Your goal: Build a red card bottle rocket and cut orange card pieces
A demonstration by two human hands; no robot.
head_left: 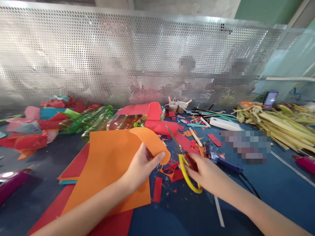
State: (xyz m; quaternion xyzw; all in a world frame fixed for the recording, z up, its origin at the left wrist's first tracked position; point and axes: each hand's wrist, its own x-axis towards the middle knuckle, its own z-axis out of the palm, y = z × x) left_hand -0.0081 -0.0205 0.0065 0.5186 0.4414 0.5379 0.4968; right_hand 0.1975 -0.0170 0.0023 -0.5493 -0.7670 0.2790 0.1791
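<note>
Between the thumb and fingers of my left hand (141, 164) is an orange paper strip (151, 141) with a rounded end, curving up and away. My right hand (203, 168) grips yellow-handled scissors (182, 157), their blades pointing up and to the left, apart from the strip. The blades look close together. Under my left forearm lies a large orange paper sheet (108, 160), on top of red sheets (115, 224) and a bit of blue. Red and orange paper scraps (169, 167) are scattered on the table between my hands.
Green and clear plastic bottles (98, 121) lie behind the sheets, beside crumpled coloured paper (34, 127). A blue glue gun (221, 159) with a black cord is at right. Dried husks (283, 121) are piled far right. A perforated metal panel (147, 49) rises behind.
</note>
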